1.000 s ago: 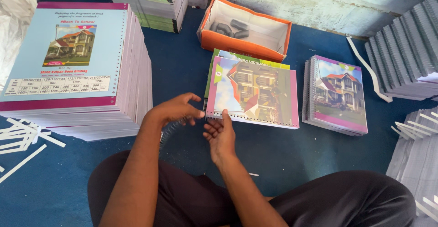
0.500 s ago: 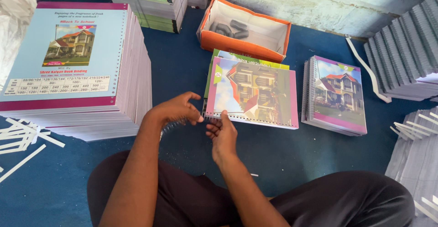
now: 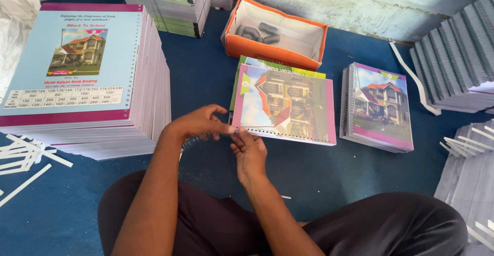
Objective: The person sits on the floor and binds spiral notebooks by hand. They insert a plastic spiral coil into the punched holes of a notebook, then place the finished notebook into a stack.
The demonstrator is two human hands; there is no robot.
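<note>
Head view cuts off my arms at the bottom edge, and my dark-trousered legs hide the floor beneath them. At far left a white sack (image 3: 15,24) is only partly in frame, and white paper strips (image 3: 23,155) lie scattered on the blue floor (image 3: 360,179). Beside them stands a tall stack of sheets (image 3: 154,96) topped by a pale blue cover with a magenta band and a small house picture.

My left hand (image 3: 198,125) curls its fingers closed at the near left corner of the unbound notebook (image 3: 285,104). What it pinches is too small to make out; a dark coil seems to trail just under the wrist, blurred. My right hand (image 3: 249,150) meets it from below, fingertips pinched together at that same punched edge. The notebook lies flat in front of me, its cover a colourful house with purple borders, on top of a second one whose green edge peeks out behind.

Behind it sits an open orange box (image 3: 272,55) with white walls, holding a few dark grey pieces I cannot identify. At 1 side right, well apart across a strip of bare floor, rests a pile of bound notebooks (image 3: 381,107). Farther right, grey stacked books (image 3: 458,60) run off the frame, with more pale sheets (image 3: 463,179) cut off at the edge.
</note>
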